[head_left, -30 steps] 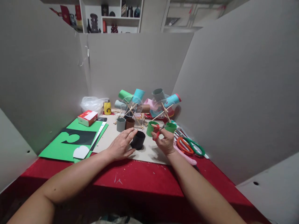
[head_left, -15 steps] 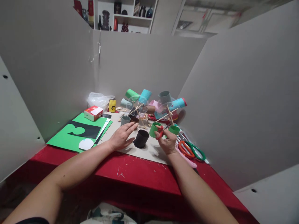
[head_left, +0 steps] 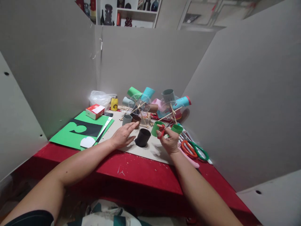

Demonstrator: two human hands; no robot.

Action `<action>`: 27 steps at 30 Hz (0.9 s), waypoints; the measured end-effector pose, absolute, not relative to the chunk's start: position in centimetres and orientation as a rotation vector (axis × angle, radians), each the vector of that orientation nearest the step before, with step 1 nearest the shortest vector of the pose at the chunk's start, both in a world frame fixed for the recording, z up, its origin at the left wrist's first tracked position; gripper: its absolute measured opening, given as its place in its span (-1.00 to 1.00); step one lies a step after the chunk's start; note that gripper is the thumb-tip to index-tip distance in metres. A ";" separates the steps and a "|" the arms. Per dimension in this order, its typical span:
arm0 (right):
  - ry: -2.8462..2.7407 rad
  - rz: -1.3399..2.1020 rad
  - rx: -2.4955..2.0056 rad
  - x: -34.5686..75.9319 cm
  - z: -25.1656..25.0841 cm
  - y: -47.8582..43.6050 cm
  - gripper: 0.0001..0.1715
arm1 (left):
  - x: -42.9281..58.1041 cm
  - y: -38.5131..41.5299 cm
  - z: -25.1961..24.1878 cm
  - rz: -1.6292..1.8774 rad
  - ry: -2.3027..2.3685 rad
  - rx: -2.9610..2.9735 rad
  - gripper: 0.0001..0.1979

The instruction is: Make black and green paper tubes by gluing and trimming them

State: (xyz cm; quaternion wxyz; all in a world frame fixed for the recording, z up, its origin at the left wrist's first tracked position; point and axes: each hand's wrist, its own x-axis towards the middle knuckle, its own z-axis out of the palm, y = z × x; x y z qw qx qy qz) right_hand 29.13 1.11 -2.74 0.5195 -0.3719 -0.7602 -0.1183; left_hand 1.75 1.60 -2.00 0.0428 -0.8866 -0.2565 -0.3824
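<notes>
My left hand [head_left: 124, 135] lies flat and open on the beige board [head_left: 152, 150], fingers stretched toward a black paper cup [head_left: 143, 137] just to its right. My right hand [head_left: 169, 140] is closed round small red-handled scissors [head_left: 162, 132], held above the board. A green paper ring [head_left: 155, 128] stands right behind the scissors and a second green ring [head_left: 177, 128] sits by my right fingers. A grey cup [head_left: 127, 119] and a brown cup [head_left: 136, 119] stand just beyond my left fingertips.
Models of coloured paper tubes on wooden sticks [head_left: 150, 103] stand at the back. Green and black paper sheets [head_left: 81, 130] and a red box [head_left: 95, 111] lie left; orange and green scissors [head_left: 194, 149] lie right. Grey partition walls [head_left: 235, 94] enclose the red table [head_left: 145, 174].
The camera view has shifted a little, showing more of my lap. My left hand has slid slightly left of the black cup; my right hand stays shut on the red scissors.
</notes>
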 end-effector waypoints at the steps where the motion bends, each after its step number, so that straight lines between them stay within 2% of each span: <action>1: -1.824 -0.281 -0.892 29.1 -2.7 1.1 -0.70 | 1.7 1.6 -2.0 -1.172 -0.784 -2.717 -0.25; 27: -1.829 -0.198 -0.940 29.3 -2.8 1.4 -0.70 | 1.8 1.9 -2.6 -1.136 -0.895 -2.838 -0.27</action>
